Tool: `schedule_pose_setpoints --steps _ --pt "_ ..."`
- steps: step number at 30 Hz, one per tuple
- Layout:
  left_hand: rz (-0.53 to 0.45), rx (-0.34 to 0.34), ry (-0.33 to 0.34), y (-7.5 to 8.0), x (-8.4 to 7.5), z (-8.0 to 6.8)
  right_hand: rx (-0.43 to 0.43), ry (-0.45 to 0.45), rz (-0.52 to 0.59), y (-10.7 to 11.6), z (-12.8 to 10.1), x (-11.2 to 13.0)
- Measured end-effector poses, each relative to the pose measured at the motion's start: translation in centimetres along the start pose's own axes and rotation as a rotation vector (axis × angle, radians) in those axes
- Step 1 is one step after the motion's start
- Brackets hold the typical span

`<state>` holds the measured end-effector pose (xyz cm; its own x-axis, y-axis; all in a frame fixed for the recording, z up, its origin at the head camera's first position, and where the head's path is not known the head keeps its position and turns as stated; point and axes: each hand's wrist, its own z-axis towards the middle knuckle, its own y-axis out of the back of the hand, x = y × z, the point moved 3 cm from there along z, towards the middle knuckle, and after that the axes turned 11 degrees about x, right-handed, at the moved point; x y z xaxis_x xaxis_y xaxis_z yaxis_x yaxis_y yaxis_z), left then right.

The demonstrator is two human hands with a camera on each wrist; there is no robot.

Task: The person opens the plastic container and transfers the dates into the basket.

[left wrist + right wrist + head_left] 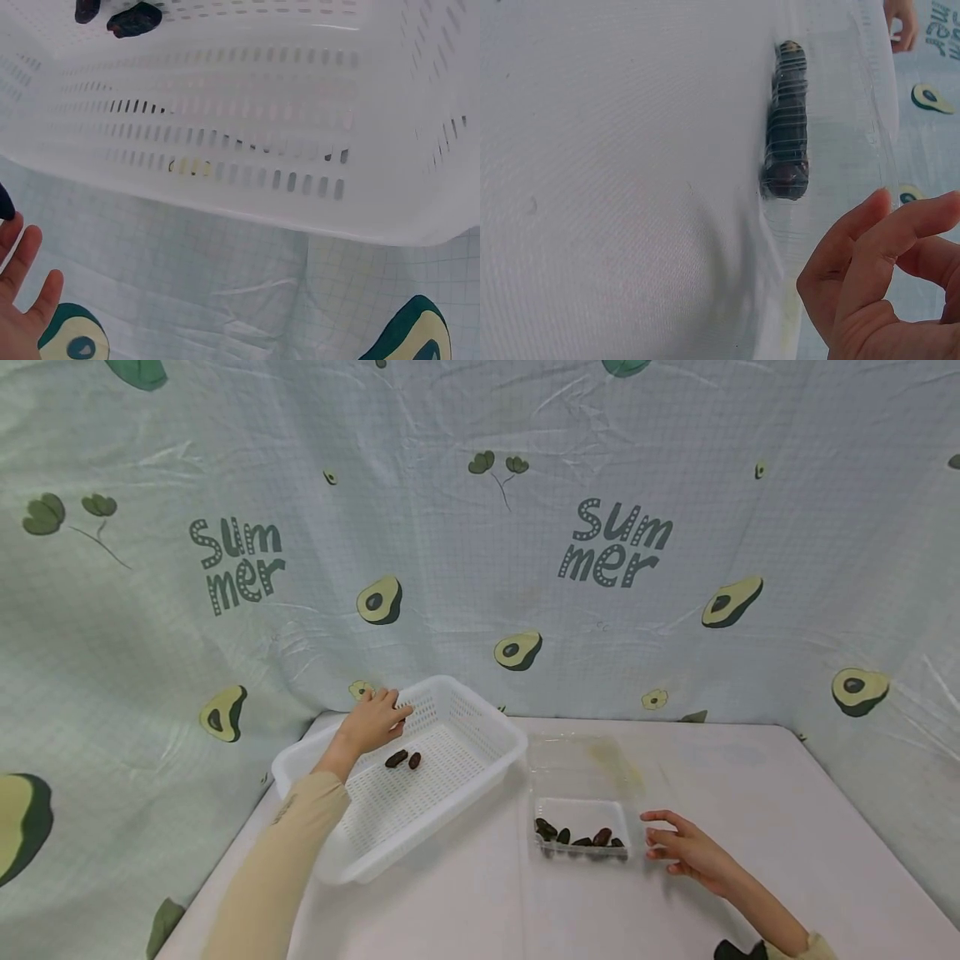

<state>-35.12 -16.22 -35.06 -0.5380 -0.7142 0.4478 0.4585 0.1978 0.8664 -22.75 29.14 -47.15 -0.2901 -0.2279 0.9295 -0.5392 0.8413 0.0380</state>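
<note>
My left hand [372, 722] is over the far left side of a white perforated basket [442, 768]. Its fingertips pinch a dark date [4, 204], cut off by the edge of the left wrist view. Two more dates [396, 759] lie on the basket floor. To the right of the basket stands a clear plastic box [623, 817], its lid folded back, with several dark dates [602, 837] along its near side. Just right of the box, my right hand [693, 852] hovers with loosely bent fingers, holding nothing.
A white-covered table [450, 910] carries the basket and box. Behind it hangs a pale curtain [465, 560] printed with avocados and lettering, close to the basket's far rim. The box's clear lid [570, 760] lies toward the back.
</note>
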Motion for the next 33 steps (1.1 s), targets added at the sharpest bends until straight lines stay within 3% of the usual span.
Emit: schedule_pose_setpoints --steps 4,18,24,33 --pt "0.001 0.076 0.037 -1.0 0.2 0.0 -0.007 -0.002 -0.008 -0.1 -0.1 0.1" --pt "-0.020 0.242 0.086 -3.1 0.1 -0.2 -0.021 -0.001 -0.016 -0.1 0.1 -0.3" --pt "-0.004 0.259 0.100 -4.0 0.4 -0.8 -0.028 -0.001 -0.014 -0.6 0.0 -0.4" --pt "0.015 0.253 0.087 -4.1 0.6 -1.1 -0.032 0.013 -0.013 -0.9 -0.2 -0.5"
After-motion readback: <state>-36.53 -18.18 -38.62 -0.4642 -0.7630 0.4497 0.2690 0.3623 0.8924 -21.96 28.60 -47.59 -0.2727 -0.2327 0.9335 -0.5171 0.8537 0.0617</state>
